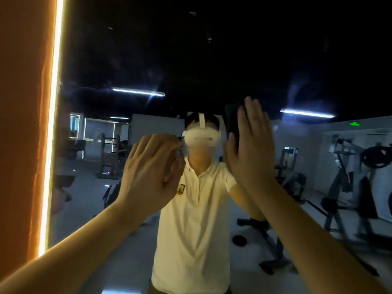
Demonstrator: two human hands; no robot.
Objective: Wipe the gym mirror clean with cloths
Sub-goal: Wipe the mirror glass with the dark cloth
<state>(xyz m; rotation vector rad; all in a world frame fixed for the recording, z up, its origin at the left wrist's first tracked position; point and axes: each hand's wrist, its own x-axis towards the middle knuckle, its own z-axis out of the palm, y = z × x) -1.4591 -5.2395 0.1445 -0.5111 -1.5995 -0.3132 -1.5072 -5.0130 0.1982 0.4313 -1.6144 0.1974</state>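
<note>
The mirror (212, 60) fills most of the view. A white headset (201, 139) shows in the glass, and both hands are up on either side of it.

The right hand (252, 145) is just to the right of the headset. Its fingers are straight and flat, and they press a dark cloth (231, 117) onto the glass. The cloth sticks out past the fingers, up and to the right of the headset.

The left hand (148, 172) is just to the left of the headset and a bit lower. Its fingers are loose and a little bent, and the tips reach the glass. I cannot tell if a cloth is under it.

Below the headset is a white shirt (191, 219). Far to its left runs a bright light strip (53, 124). Far to its right stand gym machines (350, 177).
</note>
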